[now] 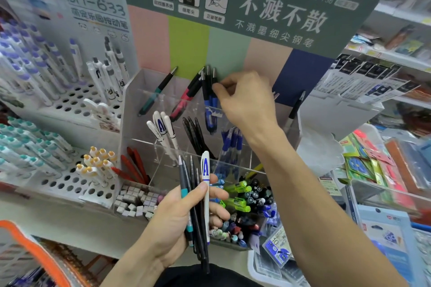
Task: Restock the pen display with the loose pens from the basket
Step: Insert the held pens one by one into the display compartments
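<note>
A clear acrylic pen display (130, 109) with tiered compartments stands in front of me under a green sign. My right hand (245, 100) reaches into its top row and pinches a blue-and-black pen (211, 100) standing in the middle compartment beside other blue pens. My left hand (177, 221) grips a bundle of loose pens (198, 193) low in the middle: several dark ones, a teal-grip pen and a white pen marked A. The basket (30, 244), with an orange rim, shows at the bottom left corner.
A white perforated rack (70, 102) of purple, teal and yellow-capped pens stands on the left. A tray of small erasers (137, 200) and a bin of mixed pens (247, 207) sit below the display. Packaged stationery (377, 163) fills the shelves on the right.
</note>
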Demonstrator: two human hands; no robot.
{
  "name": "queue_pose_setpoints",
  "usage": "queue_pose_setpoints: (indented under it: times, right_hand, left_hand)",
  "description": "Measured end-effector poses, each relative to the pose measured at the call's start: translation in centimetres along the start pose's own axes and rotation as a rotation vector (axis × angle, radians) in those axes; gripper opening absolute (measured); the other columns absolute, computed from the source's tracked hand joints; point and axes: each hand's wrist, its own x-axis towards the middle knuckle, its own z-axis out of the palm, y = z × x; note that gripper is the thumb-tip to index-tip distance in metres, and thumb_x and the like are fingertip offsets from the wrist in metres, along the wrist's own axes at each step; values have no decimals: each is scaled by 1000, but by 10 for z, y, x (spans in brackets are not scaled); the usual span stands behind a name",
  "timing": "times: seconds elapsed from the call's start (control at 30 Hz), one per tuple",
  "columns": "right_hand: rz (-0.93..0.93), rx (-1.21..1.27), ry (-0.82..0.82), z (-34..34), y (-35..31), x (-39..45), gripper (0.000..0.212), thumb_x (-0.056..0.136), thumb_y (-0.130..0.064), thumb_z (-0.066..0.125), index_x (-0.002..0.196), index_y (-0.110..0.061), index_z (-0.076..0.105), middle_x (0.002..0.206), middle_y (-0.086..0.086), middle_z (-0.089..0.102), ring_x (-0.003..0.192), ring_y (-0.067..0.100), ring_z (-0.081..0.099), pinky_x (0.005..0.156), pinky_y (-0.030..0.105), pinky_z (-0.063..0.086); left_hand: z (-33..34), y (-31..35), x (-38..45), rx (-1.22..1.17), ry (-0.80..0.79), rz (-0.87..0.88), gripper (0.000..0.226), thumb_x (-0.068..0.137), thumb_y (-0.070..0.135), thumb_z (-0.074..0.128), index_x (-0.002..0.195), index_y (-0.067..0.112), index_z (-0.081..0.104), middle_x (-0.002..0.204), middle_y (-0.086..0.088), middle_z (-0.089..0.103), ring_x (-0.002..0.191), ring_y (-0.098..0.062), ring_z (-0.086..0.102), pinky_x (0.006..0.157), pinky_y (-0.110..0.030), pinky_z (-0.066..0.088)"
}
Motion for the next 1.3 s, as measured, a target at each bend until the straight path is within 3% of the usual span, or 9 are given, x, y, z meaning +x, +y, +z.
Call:
queue_pose_setpoints:
  times: [0.17, 0.3, 0.4, 0.53, 0.63, 0.8, 0.97, 1.1, 1.3]
  right_hand:
    - [-194, 186, 218, -27, -7, -41, 10, 93, -17, 72, 87, -13, 79, 73, -11, 72, 64, 7, 65, 63, 17, 51]
    - [-106, 310, -47, -26, 1, -93, 5, 92, -21, 75, 95, -17, 77, 73, -12, 70, 60, 9, 63, 59, 17, 48]
    - [-8, 215, -188, -18, 16, -117, 28, 87, -34, 79, 112, -26, 71, 81, -12, 68, 61, 10, 61, 60, 21, 51]
    - [144, 409, -324, -20, 21, -126, 15, 88, -17, 79, 100, -23, 73, 80, -9, 73, 67, 7, 64, 62, 14, 47]
    - [205, 462, -345, -19, 20, -118, 16, 87, -11, 75, 93, -25, 68, 83, -6, 75, 73, 10, 69, 69, 26, 55]
    - [137, 482, -548, -17, 15, -105, 30, 89, -18, 77, 113, -32, 65, 87, -5, 76, 80, 15, 72, 81, 44, 59]
    - [29, 694, -152, -19, -4, -89, 22, 91, -7, 76, 106, -21, 70, 85, 2, 75, 78, 21, 75, 72, 43, 61]
    - [-256, 703, 324, -18, -14, -79, 28, 93, 1, 73, 116, -9, 61, 96, 8, 72, 85, 25, 75, 74, 40, 62]
    - [-356, 480, 229, 24, -14, -74, 28, 92, -1, 75, 120, -3, 67, 97, 7, 74, 83, 16, 72, 74, 31, 61]
  left_hand:
    - [-2, 2, -1, 0, -7, -16, 35, 95, 17, 53, 125, -1, 58, 89, -27, 68, 59, -30, 66, 54, -35, 58]
    - [-3, 5, 1, 19, -10, 21, 35, 93, 18, 55, 120, -2, 60, 86, -26, 68, 55, -29, 63, 52, -34, 57]
    - [-5, 4, 2, 90, -18, 47, 39, 96, 27, 61, 109, -10, 62, 78, -25, 67, 53, -29, 61, 54, -34, 55]
    - [-5, 0, 3, 126, -58, 42, 40, 95, 27, 56, 105, -12, 60, 74, -28, 66, 52, -29, 61, 53, -30, 54]
    - [-3, -2, 2, 117, -76, 57, 39, 96, 20, 49, 111, -15, 56, 76, -25, 68, 56, -29, 65, 54, -29, 55]
    - [-6, 2, -2, 78, -66, 79, 38, 96, 20, 48, 108, -15, 57, 82, -28, 67, 58, -32, 65, 54, -33, 57]
    - [-14, 1, -1, -67, 51, 93, 31, 95, 20, 49, 113, -5, 56, 86, -30, 66, 70, -37, 69, 59, -37, 61]
    - [-23, -3, -1, -79, 132, 82, 27, 94, 22, 52, 112, 2, 54, 75, -17, 58, 51, -25, 53, 39, -29, 46]
    - [-27, -3, -2, -170, 30, 16, 31, 86, 11, 69, 113, 2, 58, 74, -18, 52, 50, -25, 47, 39, -27, 36]
